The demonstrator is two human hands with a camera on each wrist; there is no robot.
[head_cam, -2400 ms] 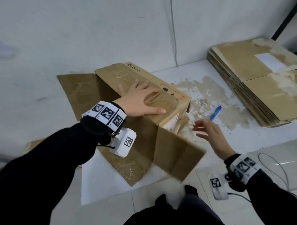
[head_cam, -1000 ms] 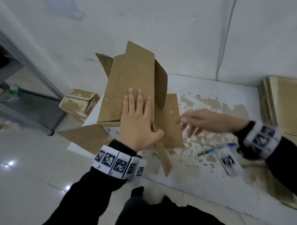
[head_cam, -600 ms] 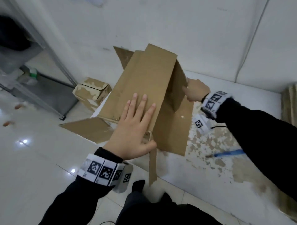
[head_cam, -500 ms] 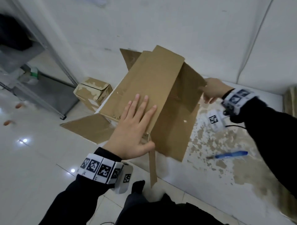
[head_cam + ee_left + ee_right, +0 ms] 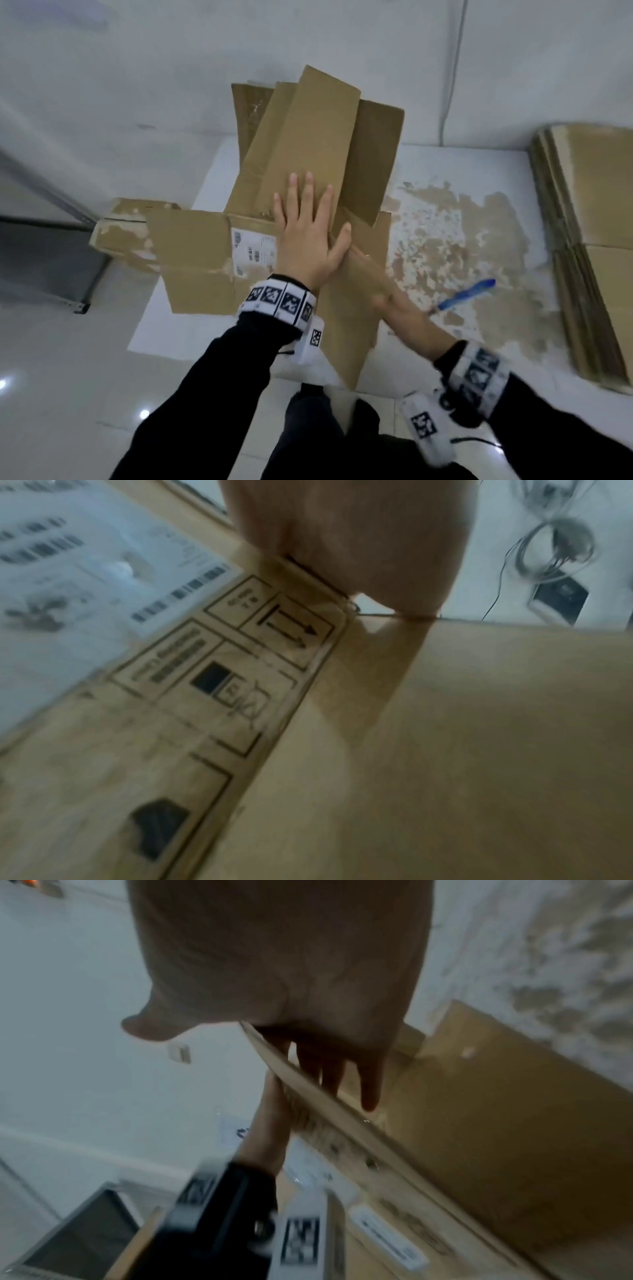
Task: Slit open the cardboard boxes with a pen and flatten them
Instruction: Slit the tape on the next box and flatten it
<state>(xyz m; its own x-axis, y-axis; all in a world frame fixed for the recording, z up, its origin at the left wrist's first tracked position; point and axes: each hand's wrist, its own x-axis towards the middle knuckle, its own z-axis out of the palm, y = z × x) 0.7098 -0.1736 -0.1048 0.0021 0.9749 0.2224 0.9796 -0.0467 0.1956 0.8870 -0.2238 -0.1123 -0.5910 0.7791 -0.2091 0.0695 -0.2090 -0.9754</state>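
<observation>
A brown cardboard box (image 5: 308, 144), slit open with its flaps spread, lies half collapsed on the white table (image 5: 462, 164). My left hand (image 5: 308, 226) presses flat on its top panel, fingers straight and spread, beside a white shipping label (image 5: 253, 250). In the left wrist view the palm (image 5: 342, 534) sits on the panel's edge. My right hand (image 5: 400, 308) reaches to the near flap (image 5: 346, 329). In the right wrist view its fingers (image 5: 329, 1074) lie straight against that flap's inner face, thumb out to the side. The blue pen (image 5: 467, 294) lies on the table, right of that hand.
A stack of flattened cardboard (image 5: 596, 219) fills the table's right end. A small worn box (image 5: 120, 236) sits beyond the table's left edge, near a metal shelf frame (image 5: 41, 253). A cable (image 5: 452, 68) runs down the wall behind.
My right hand left the far right flap and came down to the near flap. The box has sunk lower. My left hand stays pressed on the top panel.
</observation>
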